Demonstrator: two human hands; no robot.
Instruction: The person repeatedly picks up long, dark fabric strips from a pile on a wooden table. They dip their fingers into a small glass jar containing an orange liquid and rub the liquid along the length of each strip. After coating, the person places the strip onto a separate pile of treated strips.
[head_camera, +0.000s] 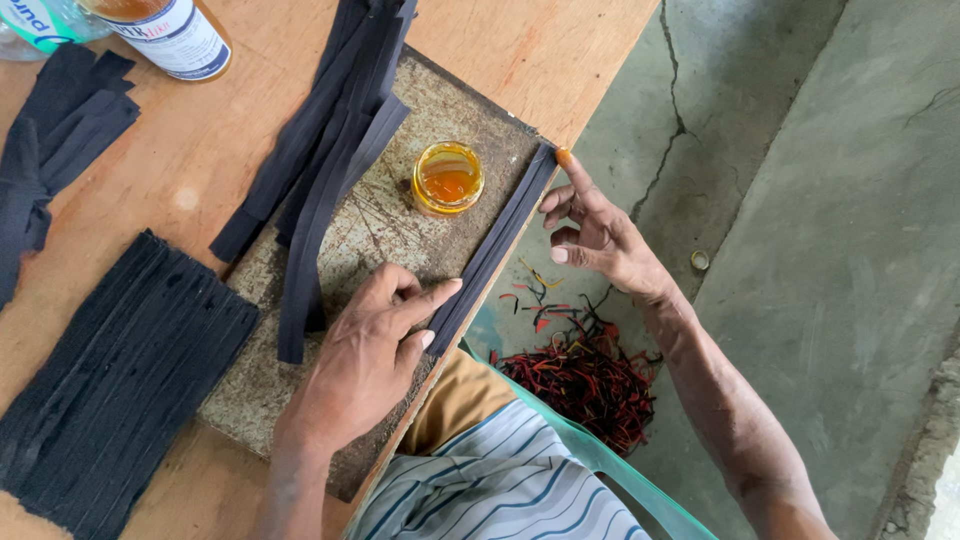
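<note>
Wooden counter over a cracked concrete floor: two hands press a black strip along the edge of a worn board.

Along the board's (400, 240) right edge lies the black strip (493, 250), set there, it seems, so the edge keeps it straight. The left hand (365, 355) pins its near end, fingers (435, 295) half curled and pressing, gripping nothing; the right hand (595, 230) touches the far end with one orange-stained fingertip, its other fingers loosely bent. A small open jar (447, 178) of orange paste stands just beside the strip, within reach. More black strips (320, 150) lie loose across the board, a flat stack (115, 385) to the left on the counter (540, 50). Red trimmings (585, 375) litter the floor (820, 200).
</note>
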